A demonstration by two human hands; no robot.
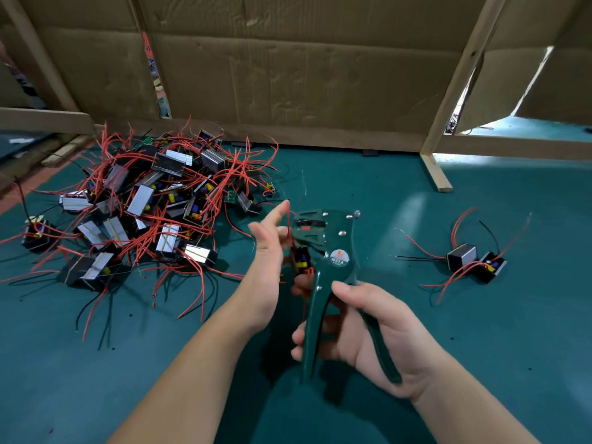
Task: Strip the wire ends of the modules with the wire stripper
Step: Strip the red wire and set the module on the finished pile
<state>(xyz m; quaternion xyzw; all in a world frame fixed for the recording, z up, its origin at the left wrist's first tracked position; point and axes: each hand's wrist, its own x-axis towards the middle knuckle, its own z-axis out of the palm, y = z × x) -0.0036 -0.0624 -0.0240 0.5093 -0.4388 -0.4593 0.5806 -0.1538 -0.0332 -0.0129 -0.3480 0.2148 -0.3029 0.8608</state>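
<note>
Left hand (267, 251) pinches a module's wire (290, 224) into the wire stripper (333, 245) gripped by the right hand (368, 331); two modules (474, 261) right seem done, pile (144, 203) left awaits.

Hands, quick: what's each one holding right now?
Left hand: holds a module at the head of the wire stripper.
Right hand: grips the wire stripper by its handles.
</note>
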